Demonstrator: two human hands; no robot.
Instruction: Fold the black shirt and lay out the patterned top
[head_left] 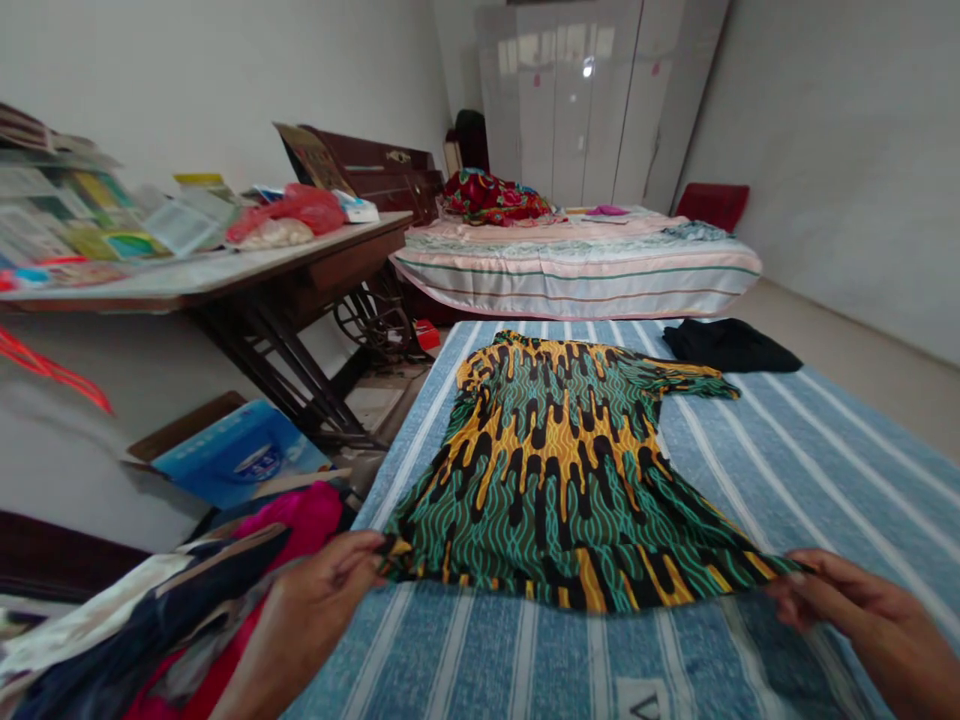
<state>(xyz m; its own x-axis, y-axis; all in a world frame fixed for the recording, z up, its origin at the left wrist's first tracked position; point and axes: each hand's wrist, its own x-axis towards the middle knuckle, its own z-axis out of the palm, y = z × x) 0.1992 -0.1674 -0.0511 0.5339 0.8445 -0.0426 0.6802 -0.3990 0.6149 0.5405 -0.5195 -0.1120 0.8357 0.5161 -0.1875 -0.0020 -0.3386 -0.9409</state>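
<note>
A short-sleeved top [555, 450] patterned in black, green and yellow lies spread on a blue and white striped bed cover [525, 650]. Its neck end points away from me and its hem lies nearest. My left hand [322, 600] pinches the left corner of the hem, and my right hand [847, 600] pinches the right corner. Between them the hem is stretched wide. The right sleeve lies out to the side, while the left one is bunched against the body of the top. Beyond the top, at the right, sits a folded black garment [731, 345].
Heaped clothes [187, 600] lie beside the bed at the left, near a blue box [240, 455]. A treadle sewing table [300, 265] holds bags and boxes along the left wall. Another bed [577, 270] stands beyond, with a white wardrobe [562, 110] behind it.
</note>
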